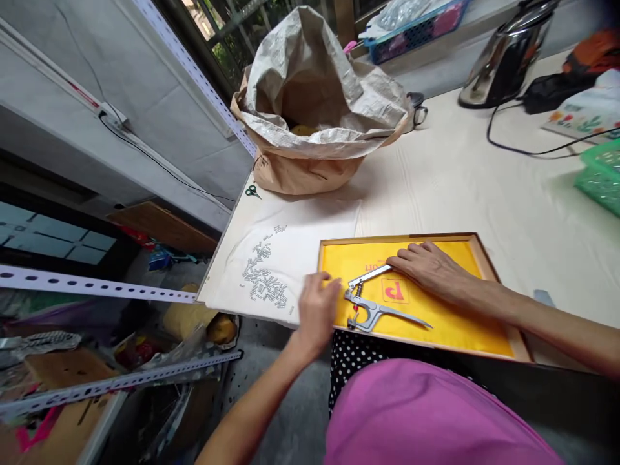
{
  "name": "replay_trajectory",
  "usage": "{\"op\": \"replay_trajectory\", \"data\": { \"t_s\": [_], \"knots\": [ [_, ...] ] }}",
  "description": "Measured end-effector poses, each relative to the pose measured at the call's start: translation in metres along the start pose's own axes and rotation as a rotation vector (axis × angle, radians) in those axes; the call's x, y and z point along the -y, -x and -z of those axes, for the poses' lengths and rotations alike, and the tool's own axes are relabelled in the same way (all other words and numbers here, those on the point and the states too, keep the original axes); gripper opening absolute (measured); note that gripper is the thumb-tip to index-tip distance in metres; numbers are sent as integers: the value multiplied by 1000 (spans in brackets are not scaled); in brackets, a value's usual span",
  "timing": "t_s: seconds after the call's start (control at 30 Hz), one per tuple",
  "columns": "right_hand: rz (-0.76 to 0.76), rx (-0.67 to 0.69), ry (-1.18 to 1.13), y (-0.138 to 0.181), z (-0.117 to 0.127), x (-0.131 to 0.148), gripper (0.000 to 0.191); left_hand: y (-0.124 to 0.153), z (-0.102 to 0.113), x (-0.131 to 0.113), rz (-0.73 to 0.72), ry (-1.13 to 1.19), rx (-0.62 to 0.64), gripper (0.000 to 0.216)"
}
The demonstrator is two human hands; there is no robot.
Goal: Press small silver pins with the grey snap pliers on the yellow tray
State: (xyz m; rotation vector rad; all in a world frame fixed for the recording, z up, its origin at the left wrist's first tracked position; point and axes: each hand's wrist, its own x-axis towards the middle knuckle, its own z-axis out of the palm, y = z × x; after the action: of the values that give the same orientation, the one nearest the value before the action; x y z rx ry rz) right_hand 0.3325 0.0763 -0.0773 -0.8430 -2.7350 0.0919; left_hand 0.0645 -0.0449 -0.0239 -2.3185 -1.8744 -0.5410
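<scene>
A wooden-framed tray [477, 248] lined with yellow cloth [450, 323] lies at the table's near edge. On the cloth rest metal snap pliers [371, 309], jaws to the left, handles spread. My right hand [426, 266] lies flat on the cloth, fingers stretched out, fingertips touching the pliers' upper handle. My left hand [317, 310] hovers at the tray's left rim beside the pliers' jaws, fingers curled together; what they hold, if anything, is hidden. Several small metal pieces [264, 281] lie scattered on a white sheet [310, 232] left of the tray.
A large open paper sack [314, 110] stands at the back. Green scissors [252, 191] lie by the table's left edge. A steel kettle [506, 55] with its black cord [518, 150], a green basket [603, 174] and a blue basket [416, 29] sit to the right and rear.
</scene>
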Motion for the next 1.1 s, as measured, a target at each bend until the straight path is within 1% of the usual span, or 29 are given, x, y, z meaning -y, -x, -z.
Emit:
{"op": "replay_trajectory", "data": {
  "t_s": [0.07,0.13,0.17,0.23,0.3,0.37,0.43,0.47,0.53,0.6,0.67,0.73,0.8,0.87,1.0,1.1],
  "knots": [
    [-12,11,21,1,-3,2,27,5,13,40,185,-186,43,24],
    [-24,21,42,0,-5,4,25,11,20,74,253,-302,168,25],
    [-32,27,51,-1,-5,5,24,14,21,86,257,-341,228,26],
    [-48,45,58,-4,-3,7,22,19,19,104,225,-384,322,28],
    [-57,73,50,-5,1,10,21,20,15,113,169,-399,371,28],
    [-63,98,40,-7,5,12,19,19,14,116,121,-394,385,28],
    [-72,109,40,-7,6,12,18,17,16,115,108,-352,353,28],
    [-78,108,40,-7,5,12,18,15,18,112,116,-300,316,26],
    [-85,104,37,-8,2,11,17,12,21,98,161,-114,224,22],
    [-95,103,41,-8,-2,10,17,9,22,75,223,148,181,17],
    [-114,107,58,-8,-4,10,16,5,17,48,262,378,211,14],
    [-133,113,81,-9,-5,11,16,2,7,24,253,488,257,13],
    [-138,119,97,-10,-4,12,17,0,-4,9,209,480,282,13],
    [-138,118,100,-10,-2,13,19,2,-14,5,156,415,302,14],
    [-128,92,72,-10,-2,12,22,8,-20,13,97,328,344,18],
    [-129,81,13,-10,-6,9,24,9,-16,16,156,380,345,18]
  ]
}}
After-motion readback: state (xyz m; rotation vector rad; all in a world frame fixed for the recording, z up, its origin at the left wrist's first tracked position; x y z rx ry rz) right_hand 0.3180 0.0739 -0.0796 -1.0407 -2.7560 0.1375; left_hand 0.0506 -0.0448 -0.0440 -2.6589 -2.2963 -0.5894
